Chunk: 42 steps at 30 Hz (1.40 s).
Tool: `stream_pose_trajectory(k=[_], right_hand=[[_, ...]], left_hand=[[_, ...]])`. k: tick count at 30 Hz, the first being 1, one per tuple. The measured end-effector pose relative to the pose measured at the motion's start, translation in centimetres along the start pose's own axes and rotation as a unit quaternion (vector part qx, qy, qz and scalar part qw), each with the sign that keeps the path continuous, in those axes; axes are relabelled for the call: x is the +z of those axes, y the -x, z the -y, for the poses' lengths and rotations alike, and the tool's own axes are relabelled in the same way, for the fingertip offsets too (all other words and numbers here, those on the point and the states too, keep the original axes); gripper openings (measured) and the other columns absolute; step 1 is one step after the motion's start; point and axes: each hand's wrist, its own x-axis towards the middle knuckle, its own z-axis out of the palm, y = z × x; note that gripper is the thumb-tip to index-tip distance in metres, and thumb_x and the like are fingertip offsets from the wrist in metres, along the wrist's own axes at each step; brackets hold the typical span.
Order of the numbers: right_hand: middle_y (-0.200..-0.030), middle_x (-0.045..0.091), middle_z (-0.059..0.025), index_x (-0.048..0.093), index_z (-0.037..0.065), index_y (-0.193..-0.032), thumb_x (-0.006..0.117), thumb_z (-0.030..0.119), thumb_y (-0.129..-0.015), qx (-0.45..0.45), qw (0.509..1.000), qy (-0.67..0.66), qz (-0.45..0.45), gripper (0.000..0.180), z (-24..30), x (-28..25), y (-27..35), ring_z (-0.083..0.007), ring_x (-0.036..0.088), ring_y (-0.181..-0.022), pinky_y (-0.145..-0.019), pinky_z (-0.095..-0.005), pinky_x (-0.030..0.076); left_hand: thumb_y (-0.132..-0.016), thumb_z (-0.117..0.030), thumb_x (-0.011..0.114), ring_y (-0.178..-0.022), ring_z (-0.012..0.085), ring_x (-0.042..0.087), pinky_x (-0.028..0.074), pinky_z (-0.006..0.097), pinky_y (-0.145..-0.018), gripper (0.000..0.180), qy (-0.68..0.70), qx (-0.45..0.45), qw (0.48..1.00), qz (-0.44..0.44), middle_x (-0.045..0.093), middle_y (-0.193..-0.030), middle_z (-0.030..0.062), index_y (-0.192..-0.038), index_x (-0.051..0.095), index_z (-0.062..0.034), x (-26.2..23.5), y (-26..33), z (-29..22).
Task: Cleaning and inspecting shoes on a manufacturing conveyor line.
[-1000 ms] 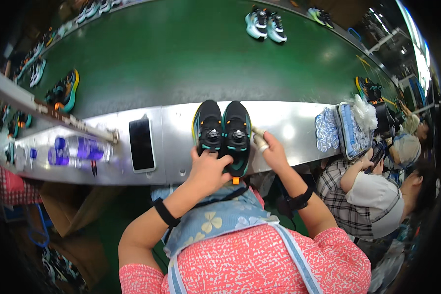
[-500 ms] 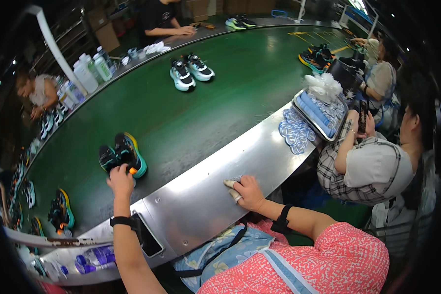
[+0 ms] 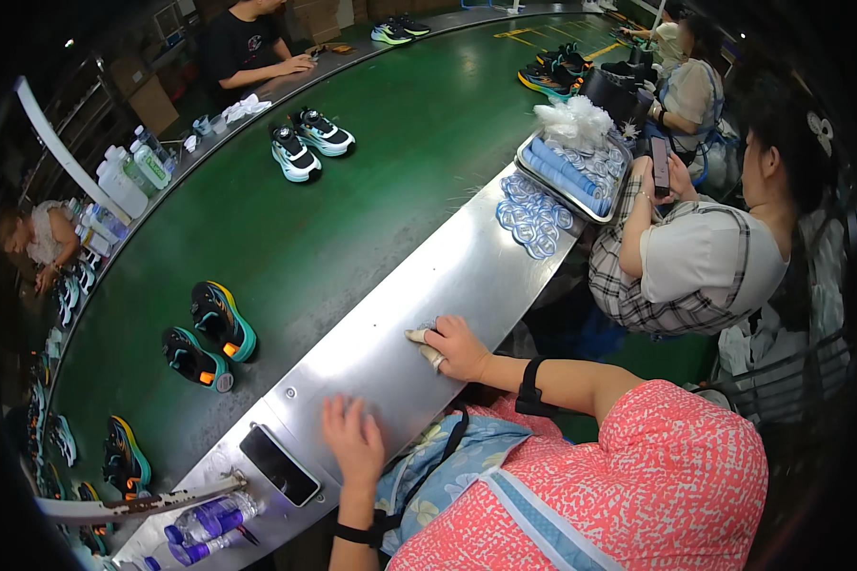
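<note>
A single head-worn fisheye view looks steeply down from above the steel counter [image 3: 448, 276], close over its near edge, facing across the green conveyor belt [image 3: 333, 219] beyond it; edges curve toward the rim.

Overhead lighting is bright and even across my work area. The steel counter [image 3: 428, 295] in front of me shows broad soft glare, strongest near my right hand [image 3: 459, 347]. The green belt [image 3: 371, 181] carries a dull sheen. Shadows are short and soft. Fisheye distortion bends the counter edge; the corners fall to black vignette. The left margin is dim and slightly blurred.
</note>
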Motion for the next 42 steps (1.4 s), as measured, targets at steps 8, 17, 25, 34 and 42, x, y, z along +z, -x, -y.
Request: stream_pose_trajectory(k=[8,17,25,34,42], right_hand=[[-0.094,0.051,-0.0108,0.063,0.014,-0.117,0.061,0.011,-0.08,-0.009,0.999,0.033,0.006,0.037,-0.4,0.6,-0.1,-0.031,0.049,-0.092,-0.084,-0.0418,0.039],[-0.097,0.052,-0.0113,0.061,0.014,-0.118,0.06,0.006,-0.078,-0.02,0.999,0.034,-0.035,0.041,-1.0,2.0,0.9,-0.032,0.05,-0.093,-0.084,-0.0419,0.039],[-0.094,0.05,-0.0129,0.061,0.014,-0.121,0.058,0.009,-0.081,-0.039,0.998,0.037,-0.043,0.041,-1.6,3.1,1.4,-0.0326,0.049,-0.092,-0.082,-0.0419,0.038],[-0.103,0.053,-0.0144,0.06,0.012,-0.115,0.058,0.007,-0.072,-0.027,0.998,0.048,-0.032,0.043,-2.0,3.7,2.2,-0.0344,0.049,-0.099,-0.087,-0.043,0.039],[-0.104,0.052,-0.014,0.059,0.012,-0.118,0.059,0.006,-0.071,-0.032,0.998,0.034,-0.036,0.047,-1.8,3.6,2.7,-0.0348,0.049,-0.1,-0.088,-0.0431,0.038]], left_hand=[[-0.077,-0.009,0.063,-0.136,0.0445,0.028,0.021,0.056,-0.112,0.053,0.012,0.0,0.996,0.089,0.034,-0.147,0.0232,-0.13,0.054,-0.007,0.7,7.5,-1.5],[-0.076,-0.008,0.063,-0.138,0.0434,0.026,0.019,0.056,-0.113,0.06,-0.006,0.016,0.997,0.08,0.032,-0.148,0.0231,-0.134,0.05,-0.0078,2.6,8.3,-0.4],[-0.074,-0.009,0.065,-0.139,0.0426,0.025,0.018,0.055,-0.113,0.064,-0.022,0.018,0.997,0.07,0.029,-0.151,0.0212,-0.136,0.048,-0.0094,3.6,9.0,0.5],[-0.074,-0.008,0.064,-0.141,0.0398,0.023,0.017,0.054,-0.115,0.065,-0.032,0.016,0.996,0.076,0.028,-0.152,0.0193,-0.137,0.047,-0.0111,3.9,9.5,0.5],[-0.074,-0.006,0.063,-0.141,0.0397,0.023,0.017,0.054,-0.115,0.066,-0.033,0.015,0.997,0.074,0.028,-0.152,0.019,-0.137,0.048,-0.0117,4.5,9.9,1.2]])
